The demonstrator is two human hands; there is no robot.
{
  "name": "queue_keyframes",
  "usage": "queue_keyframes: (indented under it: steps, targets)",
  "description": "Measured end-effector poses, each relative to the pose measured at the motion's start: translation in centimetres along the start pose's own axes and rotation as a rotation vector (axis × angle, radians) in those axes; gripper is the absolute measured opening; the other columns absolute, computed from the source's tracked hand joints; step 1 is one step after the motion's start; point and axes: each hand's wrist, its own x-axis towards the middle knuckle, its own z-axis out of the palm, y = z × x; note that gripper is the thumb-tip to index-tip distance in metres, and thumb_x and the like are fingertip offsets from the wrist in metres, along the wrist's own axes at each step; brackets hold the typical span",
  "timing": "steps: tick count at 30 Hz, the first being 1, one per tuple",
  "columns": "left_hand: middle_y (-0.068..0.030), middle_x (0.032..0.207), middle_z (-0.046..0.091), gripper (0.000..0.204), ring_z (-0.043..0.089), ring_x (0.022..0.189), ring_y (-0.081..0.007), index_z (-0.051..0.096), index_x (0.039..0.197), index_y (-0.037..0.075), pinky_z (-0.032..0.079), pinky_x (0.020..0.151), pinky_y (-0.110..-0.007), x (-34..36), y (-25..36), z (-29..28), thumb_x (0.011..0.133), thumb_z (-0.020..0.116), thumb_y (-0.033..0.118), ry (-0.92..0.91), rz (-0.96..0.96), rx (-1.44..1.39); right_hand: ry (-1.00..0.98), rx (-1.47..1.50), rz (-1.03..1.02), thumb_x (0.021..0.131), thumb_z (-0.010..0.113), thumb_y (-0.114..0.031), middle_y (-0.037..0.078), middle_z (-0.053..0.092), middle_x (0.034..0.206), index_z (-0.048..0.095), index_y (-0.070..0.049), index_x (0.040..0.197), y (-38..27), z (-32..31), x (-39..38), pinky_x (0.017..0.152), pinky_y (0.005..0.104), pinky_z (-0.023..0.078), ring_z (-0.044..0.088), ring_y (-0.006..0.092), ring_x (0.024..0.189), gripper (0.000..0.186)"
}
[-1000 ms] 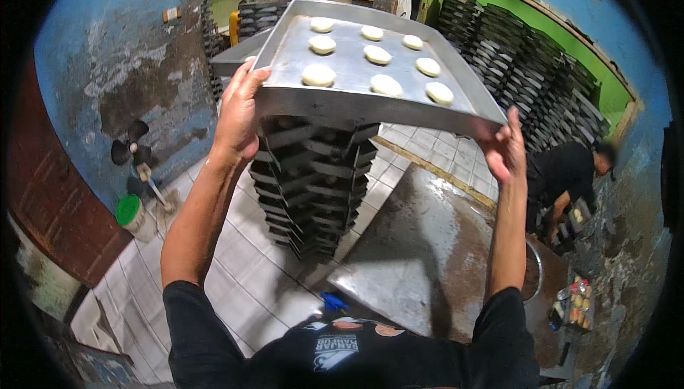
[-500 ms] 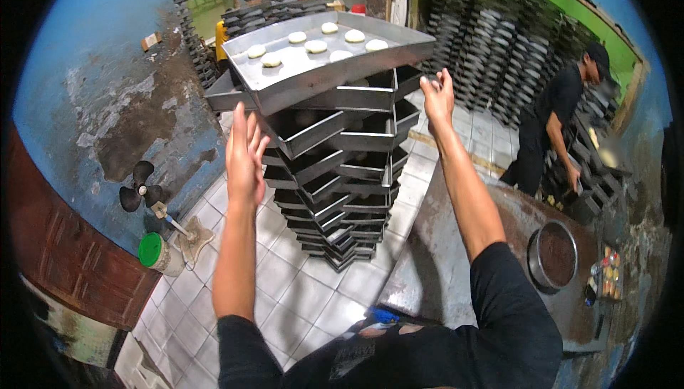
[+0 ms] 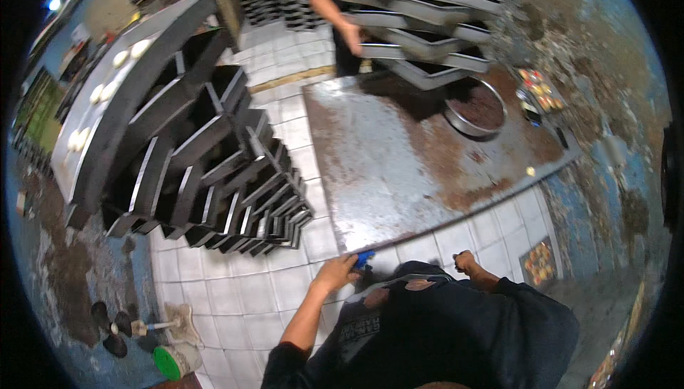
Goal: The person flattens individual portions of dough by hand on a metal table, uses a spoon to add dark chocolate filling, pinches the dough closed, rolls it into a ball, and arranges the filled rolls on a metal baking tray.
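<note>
Beside the near left corner of the metal-topped table (image 3: 377, 196) is my left hand (image 3: 338, 273), its fingers loosely apart next to a small blue thing (image 3: 364, 258); I cannot make out its kind. My right hand (image 3: 467, 261) is curled near my waist, and whatever it may hold is hidden. On my left rises a tall stack of metal baking trays (image 3: 192, 139), laid crosswise. Round pale dough pieces (image 3: 108, 91) sit on its top tray (image 3: 71, 168). Neither hand touches the stack.
Across the table a person's hand (image 3: 350, 36) steadies a shorter stack of trays (image 3: 420, 40). A round pan of dark brown filling (image 3: 476, 107) and small colourful packages (image 3: 541, 90) lie on the table. A fan (image 3: 112, 328) and green-lidded bucket (image 3: 171, 362) stand at lower left.
My view has turned right, putting the tray stack on my left. Both hands have left the top tray's sides and dropped near my waist. The other person's tray stack is now over the table's far side.
</note>
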Motion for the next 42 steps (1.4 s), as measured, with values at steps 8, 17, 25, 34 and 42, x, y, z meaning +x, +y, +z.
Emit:
queue_keyframes:
  steps: [8, 17, 25, 34, 42]
  targets:
    - [-0.0241, 0.121, 0.063, 0.061, 0.063, 0.109, -0.0438, 0.051, 0.139, 0.006, 0.051, 0.094, -0.050, 8.2, 10.1, -0.7, 0.091, 0.067, 0.039, 0.087, 0.095, 0.035, -0.015, 0.068, -0.229, 0.096, 0.064, -0.017, 0.006, 0.066, 0.068, 0.068, -0.001, 0.083, 3.1, 3.0, -4.2, 0.054, 0.0321, 0.051, 0.061, 0.0148, 0.058, 0.021]
    - [-0.0254, 0.141, 0.055, 0.067, 0.055, 0.127, -0.0420, 0.048, 0.146, 0.005, 0.045, 0.106, -0.048, 9.5, 21.8, 6.5, 0.093, 0.065, 0.041, -0.084, 0.034, -0.030, -0.056, 0.108, -0.594, 0.097, 0.064, -0.019, 0.002, 0.068, 0.073, 0.070, -0.003, 0.091, 5.9, 2.5, -4.5, 0.060, 0.0282, 0.051, 0.061, 0.0111, 0.064, 0.018]
    - [-0.0251, 0.141, 0.056, 0.064, 0.057, 0.128, -0.0400, 0.051, 0.145, 0.003, 0.046, 0.107, -0.044, 7.0, 29.9, 2.7, 0.095, 0.065, 0.041, 0.015, 0.103, -0.308, -0.149, 0.420, -0.823, 0.097, 0.062, -0.019, 0.002, 0.065, 0.072, 0.067, -0.002, 0.087, 3.2, -1.8, -5.6, 0.057, 0.0268, 0.047, 0.058, 0.0102, 0.062, 0.021]
    - [-0.0190, 0.128, 0.065, 0.043, 0.063, 0.118, -0.0359, 0.062, 0.130, 0.002, 0.049, 0.101, -0.043, 8.2, 32.4, -13.0, 0.091, 0.071, 0.018, 0.631, 0.363, -0.278, -0.501, 0.612, -1.071, 0.102, 0.058, -0.017, 0.001, 0.064, 0.083, 0.063, -0.002, 0.093, -27.4, -30.6, -10.2, 0.070, 0.0269, 0.049, 0.058, 0.0098, 0.073, 0.018]
    - [-0.0172, 0.110, 0.070, 0.045, 0.065, 0.103, -0.0356, 0.068, 0.119, 0.005, 0.046, 0.095, -0.048, 15.7, 22.3, -15.7, 0.093, 0.066, 0.042, 1.069, 0.127, -0.053, -0.149, 0.339, -0.932, 0.102, 0.060, -0.034, 0.008, 0.070, 0.086, 0.068, 0.002, 0.097, -50.1, -38.3, 1.7, 0.071, 0.0292, 0.055, 0.067, 0.0145, 0.076, 0.037]
